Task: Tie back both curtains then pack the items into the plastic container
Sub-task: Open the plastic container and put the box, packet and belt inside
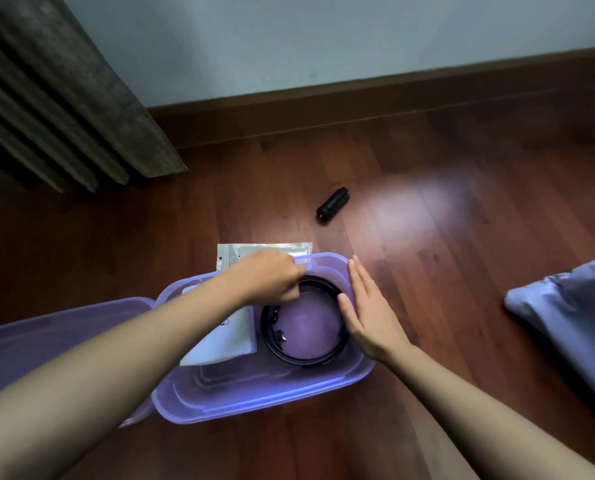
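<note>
I log: plastic container (265, 407) on floor, black coiled ring (303, 358) inside. Left hand (272, 278) fingers curled on ring's far edge. Right hand (369, 313) fingers straight, together, at ring's right side. Black cylinder (332, 204) beyond container, axis diagonal, right hand nearer.

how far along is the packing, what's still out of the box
Done: a white packet lies in the purple container. In hand: the left hand grips the black ring inside it, the right hand flat against its side. Left: a black cylinder and a clear packet sit on the floor, the lid is off. The curtain shows no tie-back here.
</note>
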